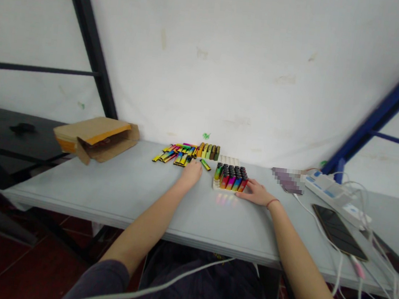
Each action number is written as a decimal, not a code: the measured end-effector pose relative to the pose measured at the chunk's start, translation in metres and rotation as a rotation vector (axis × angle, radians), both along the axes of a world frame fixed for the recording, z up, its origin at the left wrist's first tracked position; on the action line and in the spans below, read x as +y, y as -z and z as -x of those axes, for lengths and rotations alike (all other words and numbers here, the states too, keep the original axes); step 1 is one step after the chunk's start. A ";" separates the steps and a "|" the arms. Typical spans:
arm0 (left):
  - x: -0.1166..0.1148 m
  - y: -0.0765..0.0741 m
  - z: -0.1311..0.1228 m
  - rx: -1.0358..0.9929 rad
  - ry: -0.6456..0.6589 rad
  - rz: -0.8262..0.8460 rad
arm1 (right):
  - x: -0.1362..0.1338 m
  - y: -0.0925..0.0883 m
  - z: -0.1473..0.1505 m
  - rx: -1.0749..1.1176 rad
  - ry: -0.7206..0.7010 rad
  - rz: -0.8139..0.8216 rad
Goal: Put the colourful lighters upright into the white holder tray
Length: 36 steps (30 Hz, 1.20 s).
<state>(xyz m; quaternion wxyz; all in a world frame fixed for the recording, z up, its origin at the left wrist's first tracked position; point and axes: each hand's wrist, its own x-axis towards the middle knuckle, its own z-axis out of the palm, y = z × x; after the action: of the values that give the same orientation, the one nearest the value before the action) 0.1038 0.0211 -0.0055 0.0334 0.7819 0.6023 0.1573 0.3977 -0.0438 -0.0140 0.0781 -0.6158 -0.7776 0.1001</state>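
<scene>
A scuffed white wall (pixel 228 76) rises behind a long pale grey table (pixel 128 185). Near its middle, a white tray (pixel 216 186) holds close rows of upright lighters (pixel 232 180), with black tops and shiny bodies running through red, purple, yellow, blue and green; the front of its left end has bare white spaces.

The right hand (pixel 258 193) is at the tray's right side, thumb spread from the fingers around the near corner, so the standing lighters lie just left of its grip. The left hand (pixel 192 170), fingers curled, is at the near right edge of a heap of loose lighters (pixel 167 154), gold, pink and blue; whether it pinches one I cannot tell. A single green-yellow lighter (pixel 205 165) lies just right of it, between hand and tray. Behind stands another upright group (pixel 209 151), showing gold and green. An open cardboard box (pixel 96 134) lies farther left.
</scene>
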 end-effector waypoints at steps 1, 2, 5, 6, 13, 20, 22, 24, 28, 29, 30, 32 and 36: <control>0.000 -0.001 0.002 -0.016 -0.028 0.012 | 0.000 0.000 0.000 0.000 -0.001 0.003; 0.000 -0.002 0.004 -0.034 -0.047 0.020 | 0.000 0.000 0.000 -0.002 0.000 0.006; 0.003 -0.002 0.008 -0.095 -0.015 0.048 | 0.000 0.000 0.001 -0.009 0.005 0.006; 0.004 -0.002 0.008 -0.118 0.015 0.061 | 0.000 0.000 0.001 -0.010 0.007 0.004; 0.008 0.001 0.006 -0.136 0.048 0.115 | -0.001 -0.002 0.001 -0.017 0.009 0.014; 0.007 0.000 0.003 -0.510 0.022 0.046 | -0.002 -0.003 0.002 -0.018 0.011 0.039; 0.004 -0.003 0.001 -0.703 -0.002 0.039 | -0.002 -0.003 0.002 -0.015 0.003 0.036; 0.002 -0.005 -0.001 -0.804 -0.032 0.012 | -0.002 -0.003 0.002 -0.008 -0.003 0.032; 0.000 -0.008 -0.003 -0.801 -0.013 -0.063 | -0.001 0.000 0.000 0.006 -0.010 0.021; -0.001 -0.008 -0.004 -0.781 -0.013 -0.070 | 0.000 0.000 -0.001 0.009 -0.010 0.016; -0.001 -0.008 -0.004 -0.759 -0.026 -0.073 | 0.000 0.001 -0.001 0.012 -0.010 0.011; -0.001 -0.009 -0.005 -0.727 -0.070 -0.076 | 0.001 0.002 -0.002 0.012 -0.010 0.003; -0.001 -0.007 -0.006 -0.778 -0.119 -0.023 | 0.002 0.002 -0.001 -0.008 -0.013 0.006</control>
<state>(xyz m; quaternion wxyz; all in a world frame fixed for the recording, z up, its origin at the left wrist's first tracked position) 0.1100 0.0200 0.0019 0.2413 0.6278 0.5874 0.4501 0.3989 -0.0421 -0.0160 0.0726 -0.6115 -0.7815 0.1007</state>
